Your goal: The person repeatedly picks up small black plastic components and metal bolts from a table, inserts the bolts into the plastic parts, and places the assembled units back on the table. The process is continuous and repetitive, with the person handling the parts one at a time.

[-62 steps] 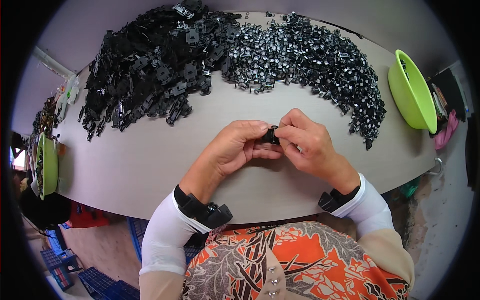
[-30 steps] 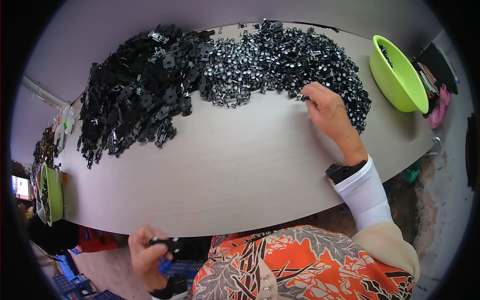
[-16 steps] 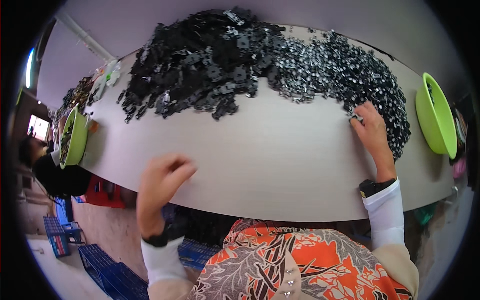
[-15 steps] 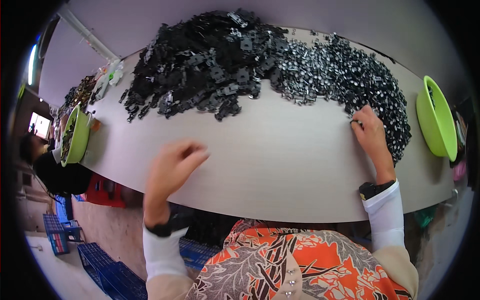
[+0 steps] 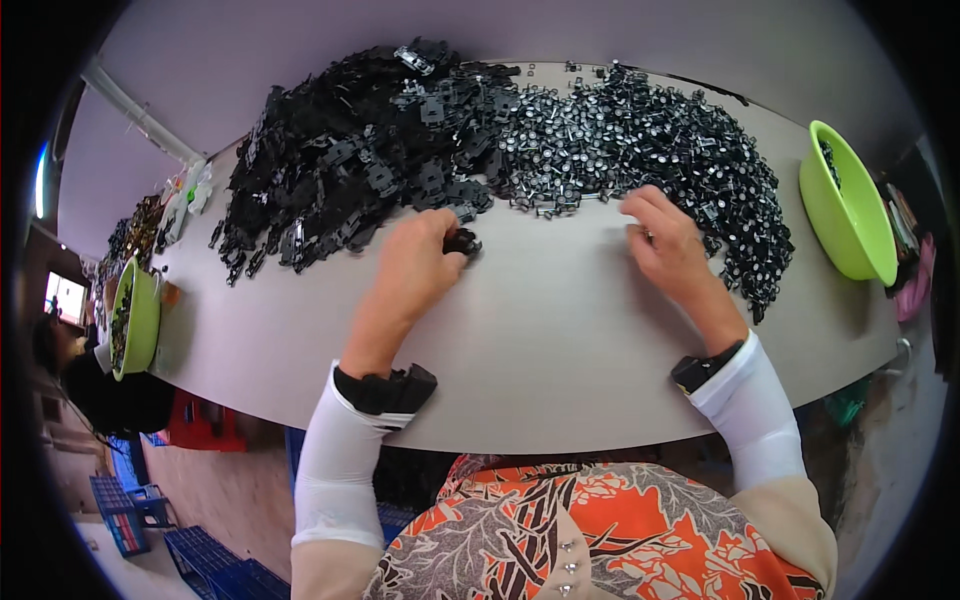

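My left hand is at the near edge of a heap of flat black plastic pieces that look like toy car chassis. Between its thumb and fingers is a black plastic piece. Just in front of a pile of small black wheels on metal axles, my right hand is closed in a pinch. A small dark piece shows at its fingertips, too small to make out fully. The two hands are apart, both over the pale table.
A green basin with some dark parts stands at the right end of the table. Another green basin, holding small parts, is at the left end near a person in dark clothes. Blue plastic stools stand on the floor at left.
My left hand has moved up and right to the black heap and now holds a black piece. The right hand has come left from the wheel pile. The view has shifted slightly.
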Motion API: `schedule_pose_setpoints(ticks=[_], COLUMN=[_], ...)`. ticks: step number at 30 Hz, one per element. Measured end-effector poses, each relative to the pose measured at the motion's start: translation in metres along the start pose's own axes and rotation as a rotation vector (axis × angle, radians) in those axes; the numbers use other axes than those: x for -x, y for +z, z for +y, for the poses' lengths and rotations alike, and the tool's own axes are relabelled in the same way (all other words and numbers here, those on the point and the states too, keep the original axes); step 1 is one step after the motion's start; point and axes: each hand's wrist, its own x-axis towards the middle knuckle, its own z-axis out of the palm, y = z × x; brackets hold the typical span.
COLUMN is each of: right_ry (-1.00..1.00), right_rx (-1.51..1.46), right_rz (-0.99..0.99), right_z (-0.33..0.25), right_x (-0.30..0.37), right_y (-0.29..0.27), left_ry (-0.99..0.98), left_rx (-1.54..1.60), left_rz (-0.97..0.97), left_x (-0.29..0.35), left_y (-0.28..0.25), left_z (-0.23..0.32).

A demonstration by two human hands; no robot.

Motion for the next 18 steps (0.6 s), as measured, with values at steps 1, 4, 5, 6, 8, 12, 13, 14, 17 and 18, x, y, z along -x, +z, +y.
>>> schedule_pose_setpoints(ticks=[1,4,5,6,8,12,13,14,17,18], right_ry=[-0.08,-0.233,-0.231,-0.236,-0.183,0.188,0.294,0.123,-0.164,-0.189], right_rx=[-0.024,0.0,-0.014,-0.025,-0.06,-0.144,-0.169,-0.148,-0.092,-0.076], right_rz=[0.014,-0.043,-0.08,-0.126,-0.23,-0.345,-0.304,-0.212,-0.132,-0.158], right_z=[-0.002,-0.004,-0.008,-0.01,-0.006,-0.009,-0.012,-0.012,-0.01,-0.01], right_x=[-0.006,-0.018,-0.021,-0.023,-0.019,-0.01,-0.011,-0.014,-0.019,-0.018], right_y=[0.009,0.03,0.032,0.032,0.028,0.015,0.014,0.02,0.033,0.032], left_ry=[-0.01,-0.059,-0.067,-0.078,-0.16,-0.313,-0.315,-0.317,-0.315,-0.325], left_rx=[0.131,0.582,0.702,0.83,1.02,1.161,1.151,1.141,1.11,1.1], left_rz=[0.004,-0.146,-0.212,-0.271,-0.387,-0.488,-0.477,-0.467,-0.485,-0.489], left_x=[-0.001,-0.003,-0.003,-0.003,0.0,0.003,0.001,0.001,-0.001,-0.001], left_y=[0.004,0.016,0.021,0.027,0.033,0.039,0.04,0.042,0.04,0.039], left_z=[0.008,0.026,0.031,0.033,0.034,0.032,0.029,0.027,0.033,0.035])
